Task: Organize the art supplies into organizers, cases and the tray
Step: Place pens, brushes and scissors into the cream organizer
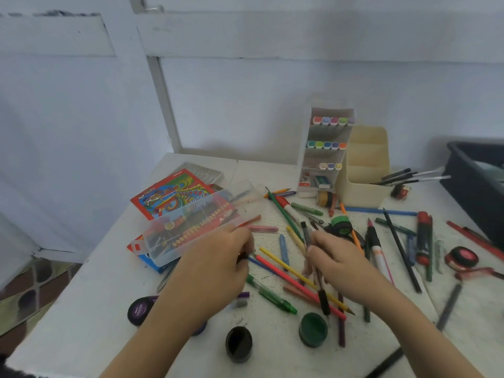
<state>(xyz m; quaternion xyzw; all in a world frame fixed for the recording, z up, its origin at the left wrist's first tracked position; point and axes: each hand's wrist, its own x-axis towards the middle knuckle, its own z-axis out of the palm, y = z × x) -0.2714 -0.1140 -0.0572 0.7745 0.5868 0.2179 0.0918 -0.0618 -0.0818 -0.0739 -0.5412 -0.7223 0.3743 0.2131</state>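
Coloured pencils, pens and markers lie scattered across the white table (90, 317). My right hand (335, 260) grips a dark pen or brush (316, 271) that runs from above my fingers down to a black end near the green paint pot (313, 329). My left hand (218, 266) hovers over the pencils and pinches a small dark item (243, 256) at its fingertips; what it is cannot be made out. A clear plastic case (191, 227) lies on colourful boxes just left of that hand. A cream organizer (364, 170) and a white marker rack (327, 148) stand at the back.
A dark tray (477, 181) sits at the far right edge. Black (239, 343) and purple (140, 309) paint pots stand near the front. Brushes (409, 177) lean out of the cream organizer. Tape rolls (462, 259) lie at the right. The table's left edge drops to the floor.
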